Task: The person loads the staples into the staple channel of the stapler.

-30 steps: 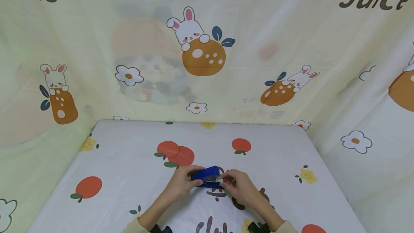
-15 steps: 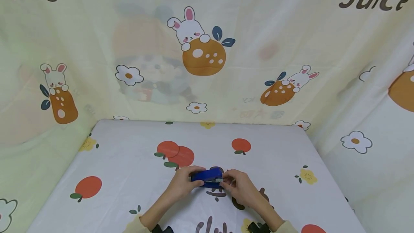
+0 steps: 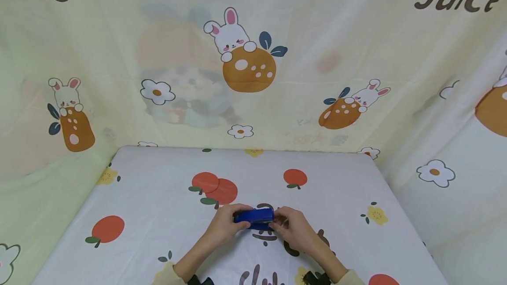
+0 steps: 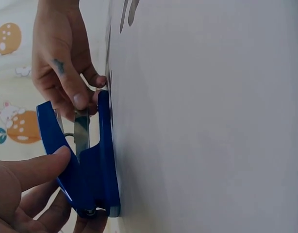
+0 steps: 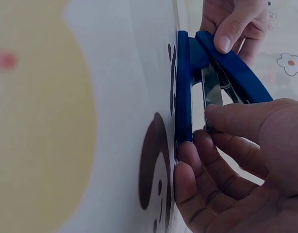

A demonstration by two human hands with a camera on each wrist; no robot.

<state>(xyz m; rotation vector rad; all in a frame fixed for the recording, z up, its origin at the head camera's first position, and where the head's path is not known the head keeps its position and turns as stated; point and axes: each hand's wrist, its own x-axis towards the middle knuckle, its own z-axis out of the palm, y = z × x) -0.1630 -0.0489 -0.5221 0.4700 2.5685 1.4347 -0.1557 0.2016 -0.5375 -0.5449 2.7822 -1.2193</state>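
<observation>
A blue stapler (image 3: 253, 216) stands on the tablecloth between both hands. Its blue top cover (image 4: 53, 133) is tilted up, apart from the metal staple magazine (image 4: 81, 128), which itself sits above the blue base (image 5: 184, 92). My left hand (image 3: 225, 223) grips the hinge end, with the thumb on the cover in the left wrist view. At the front end, my right hand (image 3: 294, 228) pinches the tip of the magazine between thumb and fingers, other fingertips near the front of the base. Whether staples lie inside the magazine cannot be seen.
The table (image 3: 158, 179) wears a white cloth printed with red fruit, yellow flowers and dark drawings. Pale curtains (image 3: 301, 65) with rabbit prints hang behind it and at both sides. Black wrist straps (image 3: 317, 278) show at the bottom edge.
The stapler's top cover has swung down toward the magazine, so less of the metal shows in the head view. Both hands stay nearly in place with their hold.
</observation>
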